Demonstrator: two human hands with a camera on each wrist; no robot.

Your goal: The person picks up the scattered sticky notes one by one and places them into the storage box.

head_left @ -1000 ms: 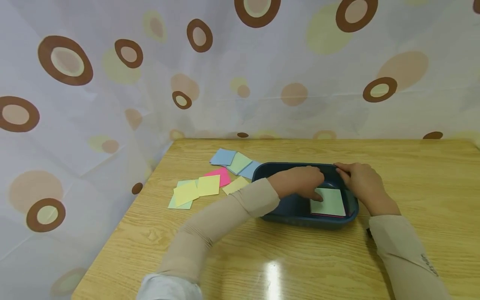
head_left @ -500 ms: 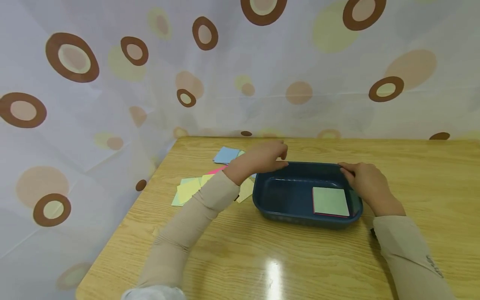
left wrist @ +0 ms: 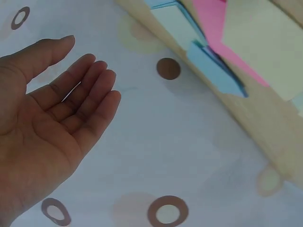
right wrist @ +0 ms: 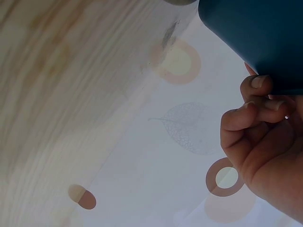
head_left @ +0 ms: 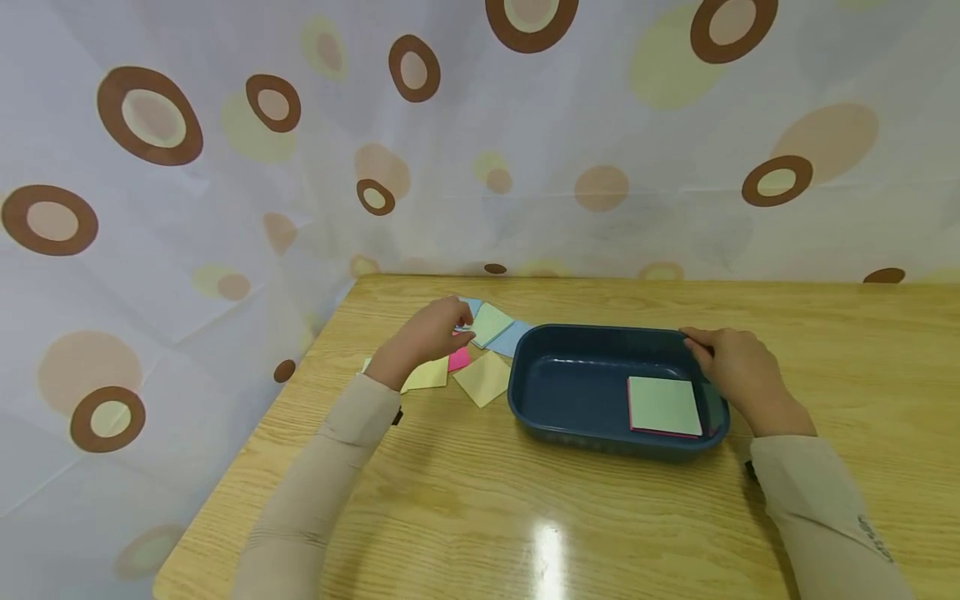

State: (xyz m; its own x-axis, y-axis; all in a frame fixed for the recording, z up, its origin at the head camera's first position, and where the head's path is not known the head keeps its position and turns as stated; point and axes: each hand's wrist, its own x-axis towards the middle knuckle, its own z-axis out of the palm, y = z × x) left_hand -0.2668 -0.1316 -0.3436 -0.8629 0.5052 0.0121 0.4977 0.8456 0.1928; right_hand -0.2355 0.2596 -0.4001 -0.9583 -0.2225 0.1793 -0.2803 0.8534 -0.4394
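Note:
A dark blue plastic basin stands on the table. Inside, at its right end, lies a stack of square paper notes, pale green on top with a pink edge below. My right hand grips the basin's far right corner; in the right wrist view its curled fingers meet the basin wall. My left hand hovers over the loose notes left of the basin, holding nothing. In the left wrist view its fingers are relaxed and slightly bent. It partly covers a blue note and a pink note.
Beside the basin lie a pale green note, a blue note and a yellow note. Another yellow note sits under the left wrist. A patterned white cloth hangs behind the wooden table.
My left hand has left the stack inside the basin, passed over the basin's left rim and moved left above the loose notes. The right hand stays on the basin's corner.

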